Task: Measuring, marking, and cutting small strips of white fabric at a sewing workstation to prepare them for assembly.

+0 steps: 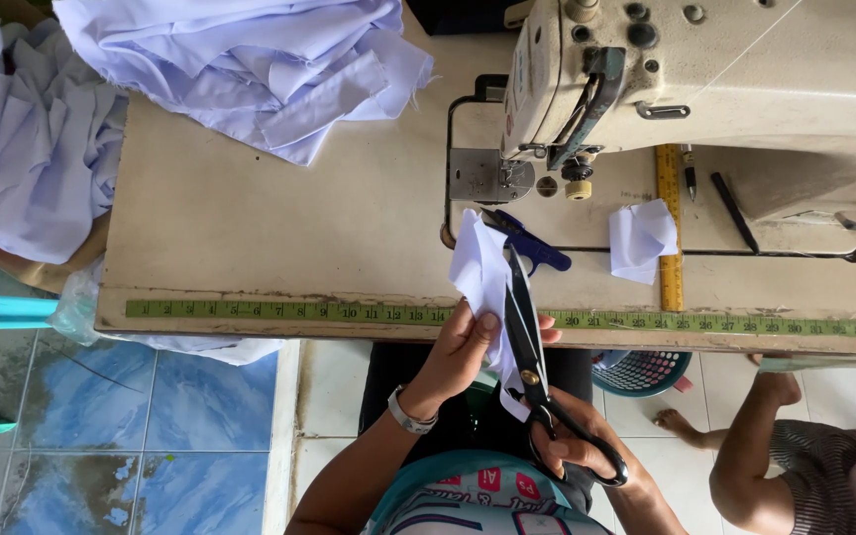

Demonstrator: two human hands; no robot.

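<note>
White fabric piece (481, 282) sits at the near edge of the worktop (279, 238), just in front of the sewing machine (705, 79). Our left hand (460, 352) pinches its lower edge, fingers closed on the cloth. Our right hand (572, 446) grips the black scissors (530, 342), blades laid along the fabric. Blue thread snips (532, 243) lie just behind; a second white scrap (641, 240) lies under the machine's arm.

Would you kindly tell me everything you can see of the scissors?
The scissors are large, with long dark metal blades and black looped handles. The right hand has fingers through the loops. The blades point away from the person, nearly closed, lying against a small white cloth piece that the left hand pinches, just in front of the table edge.
</note>
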